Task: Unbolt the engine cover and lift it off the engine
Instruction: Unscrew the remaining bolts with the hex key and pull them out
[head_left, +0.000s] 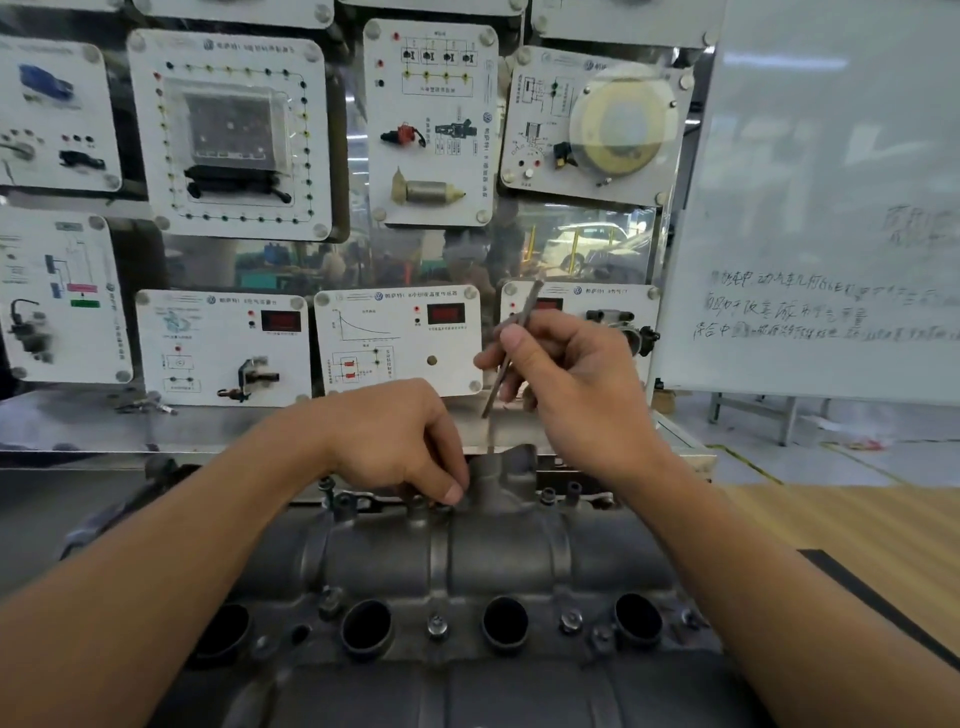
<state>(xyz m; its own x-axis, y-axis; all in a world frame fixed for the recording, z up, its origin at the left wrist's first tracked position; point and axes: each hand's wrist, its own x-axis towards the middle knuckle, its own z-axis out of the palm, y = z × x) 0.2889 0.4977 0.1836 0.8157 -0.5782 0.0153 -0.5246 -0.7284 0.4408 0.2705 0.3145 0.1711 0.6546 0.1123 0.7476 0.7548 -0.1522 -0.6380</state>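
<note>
Two hands are seen over the grey engine cover (467, 561), which lies low in the middle of the view. The right hand (571, 384) is closed in a pinch on a thin metal tool (525, 306), gripped between thumb and fingers. The tool is tilted, and its lower end is lost at the raised neck (493, 478) on the cover's far edge. The left hand (400, 441) is curled downward just left of that neck. Its fingertips are hidden, so it cannot be told whether anything is pinched. Four dark round openings (366, 629) are lined along the cover's near side, with bolt heads (438, 626) between them. The cover's near part is cut off by the forearms and the frame edge. Behind, blurred training panels (228, 135) are mounted, and unreadable writing is carried on a whiteboard (831, 156). A wooden surface (857, 519) is partly seen at right.
</note>
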